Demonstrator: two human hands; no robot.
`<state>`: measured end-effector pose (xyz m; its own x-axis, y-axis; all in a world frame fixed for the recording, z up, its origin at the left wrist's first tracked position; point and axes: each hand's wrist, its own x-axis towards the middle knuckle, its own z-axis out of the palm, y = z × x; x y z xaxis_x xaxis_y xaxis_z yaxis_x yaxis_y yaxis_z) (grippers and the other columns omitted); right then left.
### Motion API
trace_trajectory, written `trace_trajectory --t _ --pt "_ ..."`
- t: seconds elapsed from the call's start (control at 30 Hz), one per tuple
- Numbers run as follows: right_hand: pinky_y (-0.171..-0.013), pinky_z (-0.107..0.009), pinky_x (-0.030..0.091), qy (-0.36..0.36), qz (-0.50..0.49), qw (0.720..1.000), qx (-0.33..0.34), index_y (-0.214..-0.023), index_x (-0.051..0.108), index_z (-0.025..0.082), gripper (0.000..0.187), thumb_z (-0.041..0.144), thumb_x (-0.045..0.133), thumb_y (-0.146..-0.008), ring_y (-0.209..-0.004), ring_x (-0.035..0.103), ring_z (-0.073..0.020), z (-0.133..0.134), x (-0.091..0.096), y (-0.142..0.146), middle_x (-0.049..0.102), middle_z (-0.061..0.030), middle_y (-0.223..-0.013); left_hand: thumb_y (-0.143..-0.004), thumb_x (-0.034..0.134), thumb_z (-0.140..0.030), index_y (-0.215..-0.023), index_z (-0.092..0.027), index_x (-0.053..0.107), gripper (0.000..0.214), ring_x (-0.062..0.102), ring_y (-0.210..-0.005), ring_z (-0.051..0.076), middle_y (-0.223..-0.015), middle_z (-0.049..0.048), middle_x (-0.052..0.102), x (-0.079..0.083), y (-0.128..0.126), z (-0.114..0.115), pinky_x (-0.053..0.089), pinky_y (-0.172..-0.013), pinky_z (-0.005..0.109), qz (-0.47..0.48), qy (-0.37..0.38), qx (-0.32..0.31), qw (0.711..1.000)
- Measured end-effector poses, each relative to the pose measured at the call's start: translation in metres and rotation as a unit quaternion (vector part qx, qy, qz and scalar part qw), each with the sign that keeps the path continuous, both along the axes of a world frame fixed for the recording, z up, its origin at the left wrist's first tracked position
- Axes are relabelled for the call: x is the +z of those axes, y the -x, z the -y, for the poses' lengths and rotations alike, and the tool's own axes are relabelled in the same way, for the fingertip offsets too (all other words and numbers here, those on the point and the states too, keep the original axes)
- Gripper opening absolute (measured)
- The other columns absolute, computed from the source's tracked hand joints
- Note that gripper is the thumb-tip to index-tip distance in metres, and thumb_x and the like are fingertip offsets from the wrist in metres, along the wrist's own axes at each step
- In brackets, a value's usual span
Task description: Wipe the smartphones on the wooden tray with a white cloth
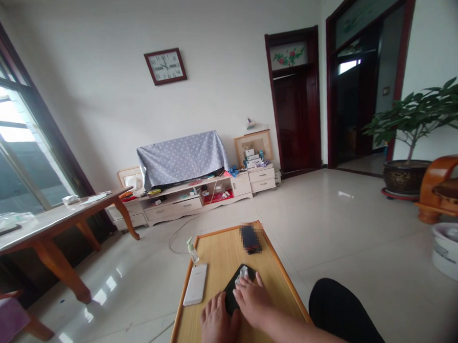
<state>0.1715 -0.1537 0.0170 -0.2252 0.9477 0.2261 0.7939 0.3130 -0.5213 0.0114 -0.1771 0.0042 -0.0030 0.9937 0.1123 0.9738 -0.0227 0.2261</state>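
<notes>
A flat black device [231,297], perhaps a phone or tablet, lies at a slant on the wooden table [220,252]. At its near left edge, my left hand [216,319] grips it with bent fingers. My right hand [253,298] lies over its right side, its fingers pressing a crumpled white tissue [242,274] onto the dark surface. Parts of the device are covered by both hands. Left of it rests a white phone [195,284], face unclear. Behind that phone stands a small clear pump bottle [193,251] with a pale green top.
A dark blurred-out object [250,239] lies at the table's far right. My dark-clothed knee [333,310] is close on the right. Beyond are a low white cabinet [181,208], a potted plant [407,175], a white bucket [451,252] and a long table [53,222] on the left.
</notes>
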Motion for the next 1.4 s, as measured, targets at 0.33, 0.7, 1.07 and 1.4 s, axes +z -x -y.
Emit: trace_trajectory --t 0.33,0.7,1.07,1.4 --pt "-0.121 -0.057 0.002 0.005 -0.012 1.0 -0.002 -0.125 0.069 0.025 0.055 0.04 0.019 -0.107 -0.135 0.052 -0.0249 -0.002 0.014 0.0 0.063 -0.0107 -0.138 -0.086 0.052 -0.042 -0.141 -0.021 0.05 0.06 0.041 -0.137 0.025 -0.149 0.0074 0.052 0.0 -0.001 0.001 0.025 -0.114 0.039 -0.004 -0.01 -0.006 1.0" --pt "-0.123 -0.051 -0.003 -0.014 -0.045 0.996 0.082 -0.132 0.064 0.03 0.049 0.039 0.023 -0.107 -0.129 0.056 -0.0211 0.029 0.009 0.019 0.066 -0.0053 -0.134 -0.092 0.042 -0.028 -0.143 -0.023 0.049 0.051 0.04 -0.139 0.022 -0.151 0.0058 0.05 -0.001 0.003 0.001 0.023 -0.115 0.036 -0.003 0.006 -0.01 1.0" --pt "-0.123 -0.051 0.002 0.005 -0.026 0.997 0.07 -0.136 0.062 0.027 0.051 0.041 0.024 -0.106 -0.138 0.047 -0.0234 0.032 0.008 0.019 0.058 -0.0079 -0.144 -0.092 0.04 -0.026 -0.144 -0.023 0.048 0.052 0.039 -0.14 0.022 -0.152 0.0059 0.049 0.003 0.002 0.001 0.022 -0.116 0.035 -0.001 0.023 -0.008 1.0" --pt "-0.122 -0.056 0.002 0.013 -0.01 1.0 0.018 -0.126 0.068 0.023 0.055 0.039 0.02 -0.107 -0.137 0.048 -0.0244 0.01 0.015 0.009 0.06 -0.0112 -0.141 -0.089 0.049 -0.049 -0.141 -0.023 0.051 0.058 0.041 -0.138 0.027 -0.149 0.008 0.051 0.003 0.0 0.001 0.025 -0.115 0.039 0.008 -0.001 -0.003 1.0"
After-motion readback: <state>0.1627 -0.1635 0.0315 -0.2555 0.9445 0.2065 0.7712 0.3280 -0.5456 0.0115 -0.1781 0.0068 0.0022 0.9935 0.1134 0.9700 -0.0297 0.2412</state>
